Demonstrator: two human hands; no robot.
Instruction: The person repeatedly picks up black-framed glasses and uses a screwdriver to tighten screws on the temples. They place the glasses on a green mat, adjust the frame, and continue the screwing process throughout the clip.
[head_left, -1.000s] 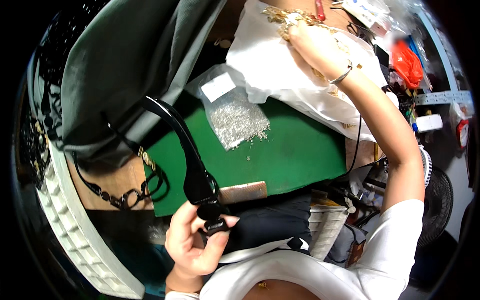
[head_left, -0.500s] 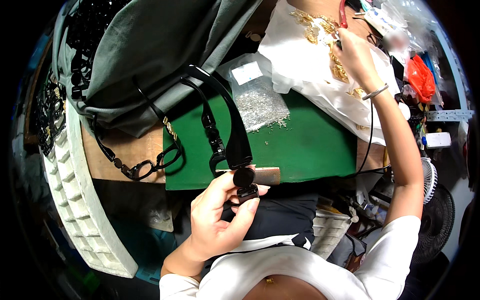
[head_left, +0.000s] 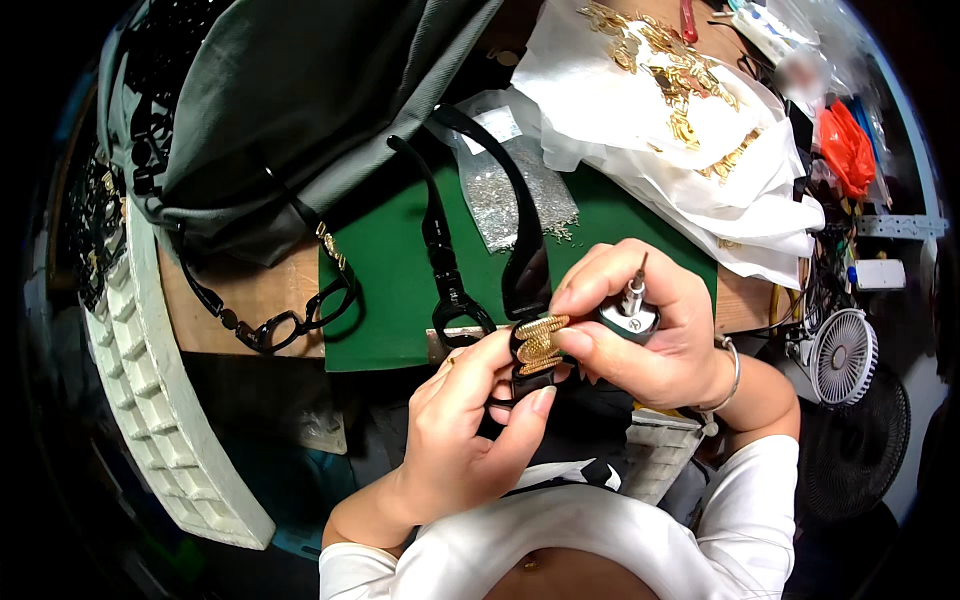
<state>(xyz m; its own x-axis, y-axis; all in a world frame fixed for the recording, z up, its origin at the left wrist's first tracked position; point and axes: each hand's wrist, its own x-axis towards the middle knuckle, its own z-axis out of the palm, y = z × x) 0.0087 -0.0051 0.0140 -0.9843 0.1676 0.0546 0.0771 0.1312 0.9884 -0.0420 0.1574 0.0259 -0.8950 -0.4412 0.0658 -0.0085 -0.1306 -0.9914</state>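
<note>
Near the front edge of the green mat (head_left: 640, 235), my left hand (head_left: 450, 430) is closed around a pair of black eyeglasses (head_left: 528, 275), its temples pointing away from me. A ribbed gold ornament (head_left: 540, 345) lies against the frame, where temple and front meet. My right hand (head_left: 665, 365) pinches that ornament by its right side with thumb and finger. Tucked in the same hand is a screwdriver (head_left: 630, 315) with a dark handle, its thin tip pointing up. The rest of the eyeglass front is partly hidden by my left fingers.
Another black pair of eyeglasses (head_left: 268, 338) with gold trim lies at left. A plastic bag (head_left: 515, 195) spills small metal pieces onto the mat. Beyond it, gold ornaments (head_left: 690, 85) lie on white sheeting (head_left: 570, 85). A grey cloth (head_left: 350, 190) drapes behind; a small white fan (head_left: 843, 358) stands right.
My right hand has come back from the gold ornaments to the eyeglasses, bringing a gold ornament and the screwdriver. The eyeglasses and my left hand have shifted slightly right.
</note>
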